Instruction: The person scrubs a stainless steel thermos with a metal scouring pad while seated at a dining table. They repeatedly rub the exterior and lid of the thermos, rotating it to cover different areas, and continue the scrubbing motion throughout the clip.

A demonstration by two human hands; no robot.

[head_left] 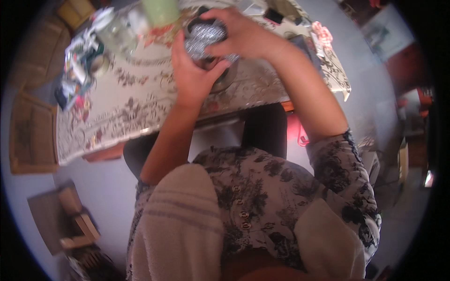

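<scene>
A crinkled silver foil piece (204,40) sits between my hands over the far half of the table, with a dark round rim showing along its upper left. My left hand (191,77) cups it from the left and near side, thumb reaching to the right. From the right, my right hand (241,37) curls over it, fingers and thumb pressed on its far and near edges. Beneath the hands part of a dark round base (224,80) shows. Blur and my fingers hide what the foil covers.
A patterned tablecloth (126,110) covers the table. A clear jar (116,35), a green container (161,10) and a clutter of small items (77,70) stand at the left and back. At the right lie a pink-and-white cloth (322,35) and a dark flat object (304,49).
</scene>
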